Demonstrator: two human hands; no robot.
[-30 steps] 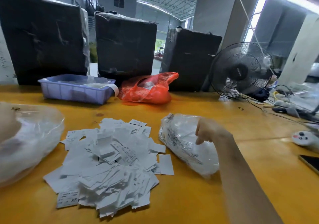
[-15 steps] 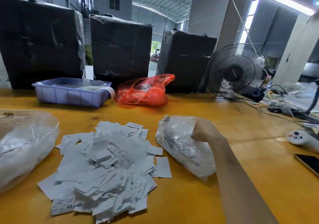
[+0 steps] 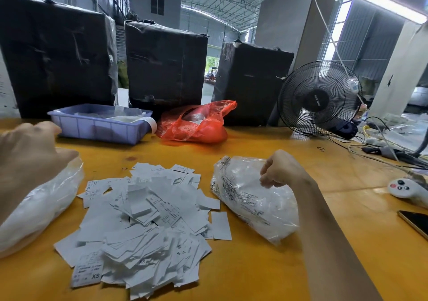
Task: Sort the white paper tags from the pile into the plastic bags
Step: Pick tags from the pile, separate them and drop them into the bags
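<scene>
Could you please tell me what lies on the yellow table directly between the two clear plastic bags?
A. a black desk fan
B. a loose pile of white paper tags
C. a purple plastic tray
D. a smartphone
B: the pile of white paper tags is spread on the table between the left clear bag and the right clear bag, which the right hand grips.

- A yellow wooden desk [image 3: 266, 143] is seen.
- A pile of white paper tags [image 3: 143, 226] is spread at its middle.
- Clear plastic bags are laid left [image 3: 39, 210] and right [image 3: 254, 198] of the pile.
- A purple tray [image 3: 99, 126], red bag [image 3: 196, 124], fan [image 3: 319, 99], phone [image 3: 414, 223] and black-wrapped boxes [image 3: 166, 64] are set farther out.
</scene>
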